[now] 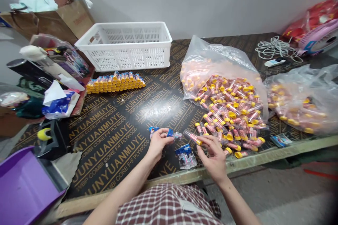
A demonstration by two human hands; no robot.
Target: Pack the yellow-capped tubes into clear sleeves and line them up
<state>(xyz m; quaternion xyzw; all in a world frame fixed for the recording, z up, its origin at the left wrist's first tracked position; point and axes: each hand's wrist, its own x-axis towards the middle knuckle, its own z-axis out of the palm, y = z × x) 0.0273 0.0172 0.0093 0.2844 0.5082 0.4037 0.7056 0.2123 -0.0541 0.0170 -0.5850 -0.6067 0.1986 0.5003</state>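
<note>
Between the thumb and fingers of my left hand [158, 144] is a small blue printed label [170, 133] with a clear end. Another blue label piece [152, 130] shows just behind those fingers. My right hand [214, 158] pinches a clear plastic tube [192, 137] by its yellow-capped end, and the tube's other end points toward the label. A small pile of blue and clear labels [186, 158] lies on the table between both hands. Many loose tubes with yellow caps [232, 109] spill from a clear plastic bag [224, 56] beside my right hand.
A white slotted basket [132, 56] stands at the back, with neatly stacked blue-labelled tubes [116, 82] before it. Another bag of tubes [303, 105], a coiled white cable [277, 47] and a pink fan [320, 38] are right. A purple dustpan [23, 182] and a tape dispenser [50, 144] sit left.
</note>
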